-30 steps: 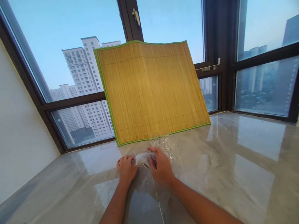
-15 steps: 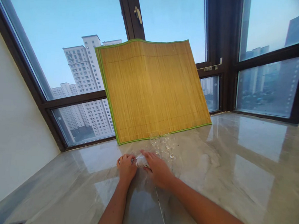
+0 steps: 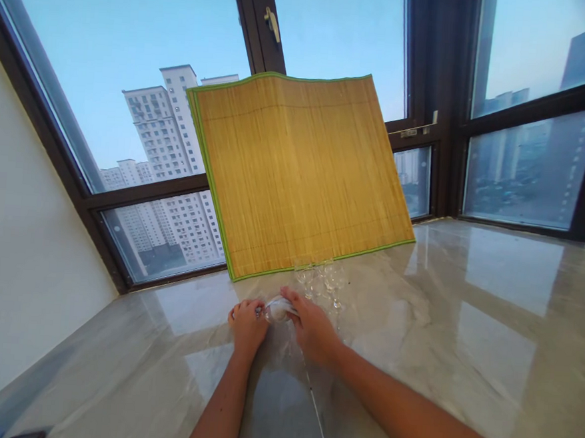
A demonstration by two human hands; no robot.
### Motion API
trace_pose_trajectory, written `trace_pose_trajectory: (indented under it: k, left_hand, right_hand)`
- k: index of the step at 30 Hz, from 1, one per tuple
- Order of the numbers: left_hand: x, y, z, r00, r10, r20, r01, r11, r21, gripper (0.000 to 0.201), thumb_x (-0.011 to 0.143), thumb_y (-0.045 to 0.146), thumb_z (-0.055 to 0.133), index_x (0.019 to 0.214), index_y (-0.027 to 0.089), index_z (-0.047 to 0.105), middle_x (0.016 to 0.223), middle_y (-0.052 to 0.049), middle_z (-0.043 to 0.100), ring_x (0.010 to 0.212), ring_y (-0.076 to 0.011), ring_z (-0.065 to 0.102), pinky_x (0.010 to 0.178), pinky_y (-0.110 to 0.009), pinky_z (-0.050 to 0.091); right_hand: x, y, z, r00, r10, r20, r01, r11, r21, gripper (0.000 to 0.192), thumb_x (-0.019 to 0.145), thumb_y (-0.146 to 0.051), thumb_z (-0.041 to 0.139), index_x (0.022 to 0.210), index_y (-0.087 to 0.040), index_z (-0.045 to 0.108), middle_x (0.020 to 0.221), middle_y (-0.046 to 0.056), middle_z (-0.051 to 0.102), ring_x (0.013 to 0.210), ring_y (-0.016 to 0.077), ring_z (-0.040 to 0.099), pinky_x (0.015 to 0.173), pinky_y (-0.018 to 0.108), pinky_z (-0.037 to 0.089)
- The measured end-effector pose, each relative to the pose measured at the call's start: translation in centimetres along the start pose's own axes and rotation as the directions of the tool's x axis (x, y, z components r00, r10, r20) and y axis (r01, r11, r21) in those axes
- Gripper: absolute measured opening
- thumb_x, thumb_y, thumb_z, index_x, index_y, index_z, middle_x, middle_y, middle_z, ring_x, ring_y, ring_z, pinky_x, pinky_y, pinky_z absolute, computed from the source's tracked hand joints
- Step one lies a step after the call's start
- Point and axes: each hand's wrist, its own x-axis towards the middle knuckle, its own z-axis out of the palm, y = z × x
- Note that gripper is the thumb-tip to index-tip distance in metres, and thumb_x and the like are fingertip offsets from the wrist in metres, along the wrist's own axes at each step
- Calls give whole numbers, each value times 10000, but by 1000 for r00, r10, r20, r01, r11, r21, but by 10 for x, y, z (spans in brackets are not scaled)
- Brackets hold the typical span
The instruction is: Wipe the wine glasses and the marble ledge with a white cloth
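I look out through one camera worn on my head, facing forward and down over my forearms (image 3: pixel 218 404), which run in from the bottom edge. From above the near part of the marble sill (image 3: pixel 443 363), it faces the windows (image 3: pixel 124 54), with the leaning mat (image 3: pixel 302 180) mid-view. My left grip (image 3: pixel 248 325) and right grip (image 3: pixel 313 327) sit below centre, at arm's reach, small in this wide view. The white wall (image 3: pixel 26 227) bounds it on the left, the corner panes (image 3: pixel 531 169) on the right; the buildings (image 3: pixel 171 127) stand far beyond.
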Motion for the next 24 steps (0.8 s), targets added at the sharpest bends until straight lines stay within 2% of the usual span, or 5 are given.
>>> trace_pose_trajectory:
  k: [11, 19, 24]
  left_hand:
    - [0, -2, 1, 999, -13, -38, 13, 1000, 3, 225, 843, 261, 527, 926, 261, 737, 1031, -60, 690, 1050, -258, 560, 981, -439, 301]
    - [0, 0, 0, 999, -27, -37, 27, 1000, 13, 248, 870, 323, 504, 914, 242, 734, 1021, -70, 695, 1058, -261, 562, 1008, -449, 290]
    - [1, -1, -1, 998, -57, -18, 55, 992, -117, 376, 937, 340, 372, 975, 245, 735, 1075, -75, 716, 1127, -268, 562, 1048, -462, 286]
  right_hand:
    - [1, 0, -1, 993, 24, -111, -17, 997, 69, 455, 896, -88, 451, 1327, -225, 505, 1266, 99, 654, 1195, 230, 597, 1036, 445, 467]
    - [1, -2, -2, 969, -3, -247, 30, 994, 108, 433, 890, -88, 451, 1290, -240, 519, 1241, 84, 652, 1169, 219, 599, 1028, 438, 470]
    - [3, -3, -7, 945, 34, -327, 9, 992, 130, 371, 936, -156, 446, 1291, -245, 509, 1229, 84, 648, 1150, 221, 604, 1023, 439, 467]
